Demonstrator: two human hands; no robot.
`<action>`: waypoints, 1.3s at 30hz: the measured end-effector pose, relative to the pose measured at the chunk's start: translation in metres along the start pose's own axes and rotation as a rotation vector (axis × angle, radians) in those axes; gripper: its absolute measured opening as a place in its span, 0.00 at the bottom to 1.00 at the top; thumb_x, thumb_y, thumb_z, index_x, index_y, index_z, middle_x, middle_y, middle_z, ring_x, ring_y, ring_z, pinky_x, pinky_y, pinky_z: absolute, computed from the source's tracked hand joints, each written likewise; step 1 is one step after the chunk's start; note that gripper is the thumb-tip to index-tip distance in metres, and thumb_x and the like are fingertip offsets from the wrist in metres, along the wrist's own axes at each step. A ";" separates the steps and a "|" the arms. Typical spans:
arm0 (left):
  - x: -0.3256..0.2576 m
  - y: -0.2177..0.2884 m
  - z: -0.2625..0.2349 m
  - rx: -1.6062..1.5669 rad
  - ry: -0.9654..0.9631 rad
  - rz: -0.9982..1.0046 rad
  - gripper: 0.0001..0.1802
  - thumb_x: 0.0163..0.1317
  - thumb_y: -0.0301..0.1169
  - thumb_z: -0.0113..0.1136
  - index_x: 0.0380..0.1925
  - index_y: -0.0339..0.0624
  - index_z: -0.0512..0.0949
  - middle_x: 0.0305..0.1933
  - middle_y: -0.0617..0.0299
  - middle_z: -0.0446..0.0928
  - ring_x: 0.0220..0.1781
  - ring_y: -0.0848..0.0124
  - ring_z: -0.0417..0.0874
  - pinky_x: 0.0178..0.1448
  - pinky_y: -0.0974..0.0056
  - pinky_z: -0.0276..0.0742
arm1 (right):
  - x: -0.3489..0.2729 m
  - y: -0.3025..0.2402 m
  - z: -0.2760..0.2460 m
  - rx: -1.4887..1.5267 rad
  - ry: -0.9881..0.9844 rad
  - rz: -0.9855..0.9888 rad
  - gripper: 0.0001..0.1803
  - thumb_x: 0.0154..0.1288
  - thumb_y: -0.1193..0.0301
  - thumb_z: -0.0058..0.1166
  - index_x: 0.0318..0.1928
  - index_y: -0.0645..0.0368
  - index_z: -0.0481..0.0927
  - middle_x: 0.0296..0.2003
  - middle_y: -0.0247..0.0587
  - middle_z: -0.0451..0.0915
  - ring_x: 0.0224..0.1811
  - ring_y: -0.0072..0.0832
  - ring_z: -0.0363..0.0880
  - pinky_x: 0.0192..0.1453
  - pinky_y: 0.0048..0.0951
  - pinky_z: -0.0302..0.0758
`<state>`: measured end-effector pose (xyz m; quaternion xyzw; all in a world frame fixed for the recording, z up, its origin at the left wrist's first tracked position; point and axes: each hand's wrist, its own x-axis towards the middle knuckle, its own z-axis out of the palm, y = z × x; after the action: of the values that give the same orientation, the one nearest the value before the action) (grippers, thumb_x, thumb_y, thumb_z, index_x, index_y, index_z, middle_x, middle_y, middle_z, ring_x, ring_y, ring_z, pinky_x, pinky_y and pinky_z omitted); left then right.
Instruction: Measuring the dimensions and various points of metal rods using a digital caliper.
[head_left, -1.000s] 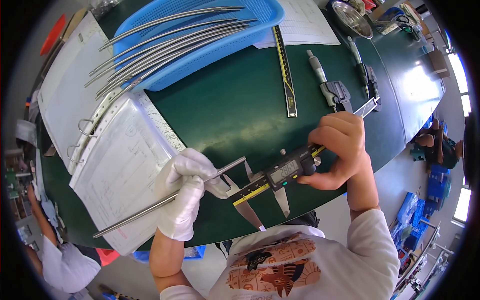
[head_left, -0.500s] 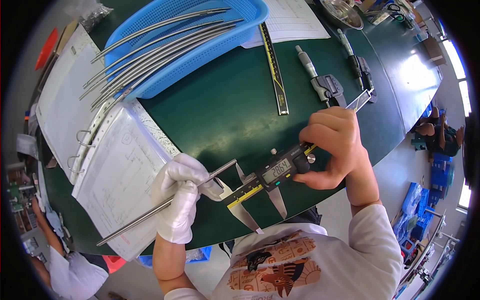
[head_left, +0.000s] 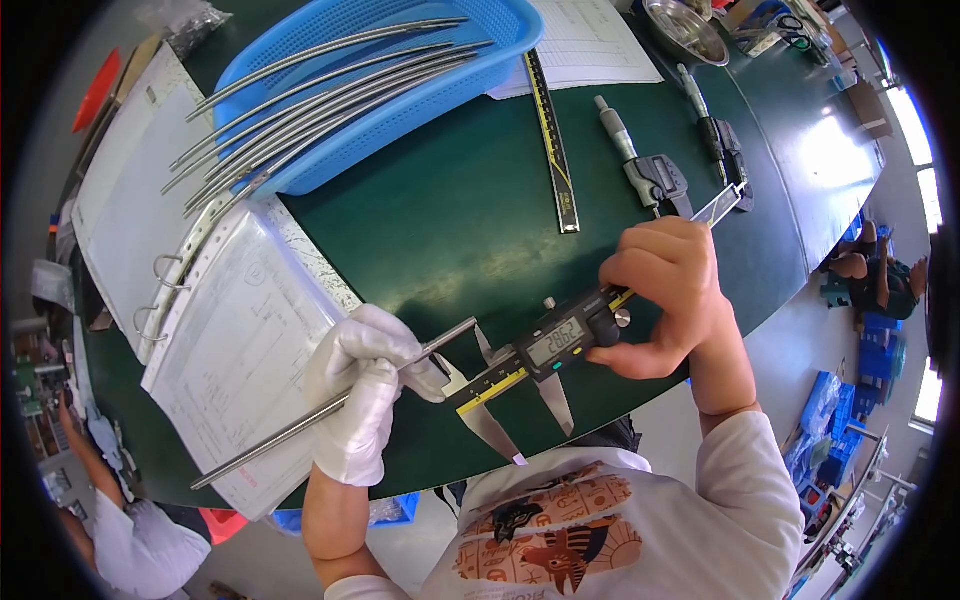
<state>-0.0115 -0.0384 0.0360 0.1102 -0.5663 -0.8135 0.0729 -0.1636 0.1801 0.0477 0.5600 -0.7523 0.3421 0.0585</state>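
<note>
Nearest, at about 7 o'clock from picture centre: left hand (head_left: 362,398), white-gloved, fingers closed around a thin metal rod (head_left: 300,425). Long axis of the rod running from 8 o'clock to 2 o'clock, low end over the plastic-sleeved sheets of an open ring binder (head_left: 215,340), free upper tip (head_left: 468,323) poking out past the gloved fingers toward the caliper. Just beside that tip, at its 4 o'clock: the jaws of a digital caliper (head_left: 545,350), standing apart, the outer pair pointing down toward 6 o'clock, the small inner pair up near the rod tip; touching or not, impossible to tell from this view. Beam of the caliper lying roughly in line with the rod, yellow scale low at 8 o'clock, far end reaching toward 2 o'clock. Right hand (head_left: 668,298), bare, wrapped tight around the beam just behind the display, thumb by the thumb wheel. So: rod end at 9 o'clock from the right hand, left hand the nearer of the two to the rod, right hand the nearer to the sliding jaw.

Farther out on the green desk (head_left: 440,230): a steel ruler (head_left: 550,140) lying along 12-to-6, a micrometer (head_left: 640,165) at 1 o'clock, and at 11 o'clock a blue basket (head_left: 300,165) carrying more long curved rods (head_left: 330,85).
</note>
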 end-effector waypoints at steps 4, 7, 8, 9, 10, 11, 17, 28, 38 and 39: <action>0.000 0.001 0.001 0.020 0.000 -0.007 0.11 0.56 0.35 0.53 0.26 0.39 0.66 0.29 0.59 0.63 0.27 0.73 0.70 0.29 0.70 0.71 | 0.000 0.000 -0.002 -0.017 -0.004 -0.006 0.20 0.32 0.57 0.61 0.19 0.57 0.70 0.14 0.33 0.61 0.12 0.31 0.62 0.14 0.28 0.56; 0.000 0.001 0.002 0.033 0.003 0.000 0.11 0.56 0.35 0.53 0.26 0.39 0.66 0.29 0.59 0.63 0.27 0.73 0.70 0.29 0.70 0.71 | 0.000 0.000 -0.002 -0.011 -0.001 -0.010 0.19 0.32 0.57 0.61 0.19 0.57 0.70 0.14 0.33 0.61 0.12 0.31 0.62 0.14 0.28 0.56; 0.000 0.001 0.002 0.031 0.005 0.005 0.11 0.56 0.35 0.53 0.26 0.39 0.66 0.29 0.59 0.63 0.27 0.73 0.70 0.29 0.70 0.71 | 0.000 0.001 -0.002 -0.011 0.000 -0.009 0.19 0.32 0.57 0.61 0.19 0.57 0.70 0.14 0.33 0.61 0.12 0.31 0.62 0.14 0.28 0.56; 0.001 0.001 0.002 0.031 0.004 0.005 0.11 0.56 0.35 0.53 0.26 0.39 0.66 0.29 0.59 0.63 0.27 0.73 0.70 0.29 0.70 0.71 | 0.000 0.001 -0.001 -0.006 0.000 -0.010 0.19 0.32 0.57 0.61 0.19 0.57 0.70 0.14 0.33 0.61 0.12 0.31 0.62 0.14 0.28 0.56; 0.001 0.001 0.002 0.028 0.001 0.006 0.11 0.56 0.35 0.53 0.26 0.39 0.66 0.29 0.59 0.63 0.27 0.73 0.69 0.29 0.71 0.71 | 0.000 0.001 -0.001 -0.002 0.000 -0.011 0.19 0.32 0.57 0.61 0.19 0.57 0.70 0.14 0.33 0.61 0.12 0.31 0.62 0.14 0.28 0.56; 0.000 0.001 0.002 0.027 0.001 0.006 0.11 0.56 0.35 0.52 0.26 0.39 0.66 0.29 0.59 0.63 0.27 0.73 0.69 0.30 0.71 0.71 | 0.000 0.001 -0.001 0.000 0.000 -0.011 0.19 0.32 0.57 0.61 0.19 0.57 0.70 0.14 0.33 0.61 0.12 0.31 0.62 0.14 0.28 0.56; -0.001 0.001 0.000 0.016 0.003 0.006 0.10 0.56 0.34 0.52 0.26 0.38 0.67 0.29 0.59 0.64 0.28 0.73 0.69 0.30 0.70 0.71 | 0.001 0.001 0.000 0.000 0.006 -0.009 0.19 0.32 0.57 0.61 0.19 0.57 0.70 0.14 0.33 0.62 0.12 0.31 0.62 0.14 0.28 0.56; -0.002 -0.001 -0.001 0.025 -0.009 0.007 0.10 0.56 0.34 0.52 0.26 0.39 0.67 0.29 0.59 0.63 0.28 0.73 0.69 0.30 0.70 0.70 | -0.001 0.000 0.002 0.002 0.014 -0.012 0.20 0.32 0.56 0.61 0.18 0.57 0.69 0.13 0.33 0.61 0.12 0.31 0.61 0.14 0.28 0.55; 0.006 -0.007 -0.003 -0.008 -0.048 0.106 0.07 0.59 0.29 0.50 0.28 0.35 0.69 0.29 0.55 0.67 0.25 0.69 0.76 0.26 0.69 0.75 | -0.001 0.006 -0.002 -0.019 0.012 -0.006 0.20 0.32 0.56 0.60 0.18 0.57 0.68 0.14 0.34 0.61 0.12 0.31 0.61 0.14 0.28 0.55; 0.006 -0.007 -0.004 -0.005 -0.038 0.109 0.07 0.59 0.29 0.50 0.28 0.35 0.69 0.29 0.55 0.67 0.25 0.69 0.76 0.26 0.69 0.75 | 0.000 0.006 -0.001 -0.003 0.012 -0.013 0.20 0.33 0.56 0.61 0.18 0.57 0.69 0.14 0.34 0.61 0.12 0.32 0.61 0.14 0.29 0.55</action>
<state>-0.0161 -0.0414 0.0277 0.0637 -0.5708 -0.8117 0.1066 -0.1689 0.1810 0.0459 0.5625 -0.7489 0.3439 0.0663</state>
